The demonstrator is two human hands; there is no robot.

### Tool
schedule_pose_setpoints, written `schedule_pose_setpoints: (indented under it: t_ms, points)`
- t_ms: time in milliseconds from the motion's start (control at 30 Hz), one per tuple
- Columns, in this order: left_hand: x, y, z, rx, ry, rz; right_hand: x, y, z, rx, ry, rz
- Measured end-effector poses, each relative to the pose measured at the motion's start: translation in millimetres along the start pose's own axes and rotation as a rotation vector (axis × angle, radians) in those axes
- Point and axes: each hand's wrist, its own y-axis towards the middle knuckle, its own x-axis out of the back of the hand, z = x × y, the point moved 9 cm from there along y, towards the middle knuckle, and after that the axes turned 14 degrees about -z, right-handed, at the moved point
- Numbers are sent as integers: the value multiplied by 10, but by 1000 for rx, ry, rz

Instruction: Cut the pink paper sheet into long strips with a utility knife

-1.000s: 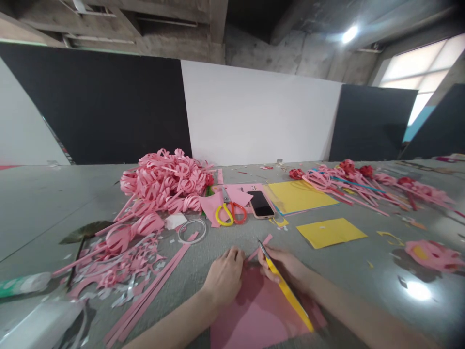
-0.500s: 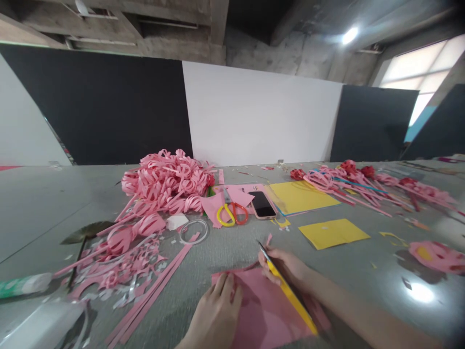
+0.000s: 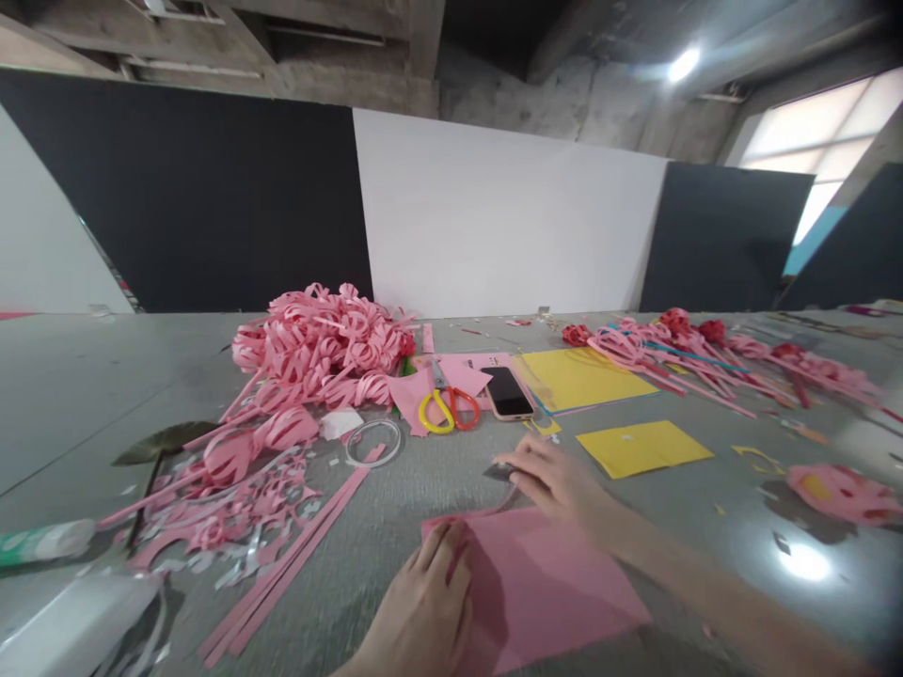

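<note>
A sheet of pink paper [image 3: 554,583] lies in front of me. Bent fingers of my left hand [image 3: 419,602] press on its left side near the upper corner, holding it against the table. My right hand [image 3: 554,478] is just above the sheet's far edge with its fingers drawn together. A dark pointed piece [image 3: 499,470] shows at those fingertips; its kind is unclear. Between the hands, a narrow pink strip [image 3: 498,503] runs along the far edge of the sheet. Beyond lie scissors [image 3: 451,411] with one yellow and one red handle, beside a phone [image 3: 509,395].
Looped pink paper strips [image 3: 324,348] pile up at the back left, with pink scraps [image 3: 246,508] in front. A roll of white tape [image 3: 373,444] lies near long pink strips [image 3: 289,555]. Yellow paper [image 3: 643,448] and paper flowers [image 3: 677,353] are on the right.
A long yellow, dark-tipped tool lay along my right hand; its yellow part no longer shows. My right hand has moved slightly up and turned palm down. My left hand stays on the paper.
</note>
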Motion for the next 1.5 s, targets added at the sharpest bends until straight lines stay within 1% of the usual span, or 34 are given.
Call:
schedule_pose_setpoints:
  t_ms: [100, 167, 233, 300, 433, 600, 800, 1000, 1333, 1500]
  points:
    - [22, -22, -17, -29, 18, -51, -197, -132, 80, 238, -294, 29]
    - [32, -34, -16, -32, 32, -75, -327, -227, 123, 392, -421, 30]
    - [35, -38, -17, -37, 50, -91, -427, -294, 131, 484, -487, 44]
    - [30, -35, -22, -53, 65, -100, -480, -322, 127, 526, -523, 61]
    - [15, -30, -21, -84, 85, -113, -498, -322, 142, 555, -567, 81]
    - [15, -28, -20, -81, 91, -112, -530, -343, 147, 574, -605, 112]
    - [45, 4, -53, -79, 98, -102, -548, -361, 155, 577, -640, 118]
    - [39, -11, -49, -83, 103, -111, -552, -346, 189, 588, -620, 142]
    - [45, -18, -25, -66, 32, -103, -553, -303, 135, 557, -545, 172]
    - [20, -28, 7, -43, 17, -104, -563, -300, 82, 533, -537, 198]
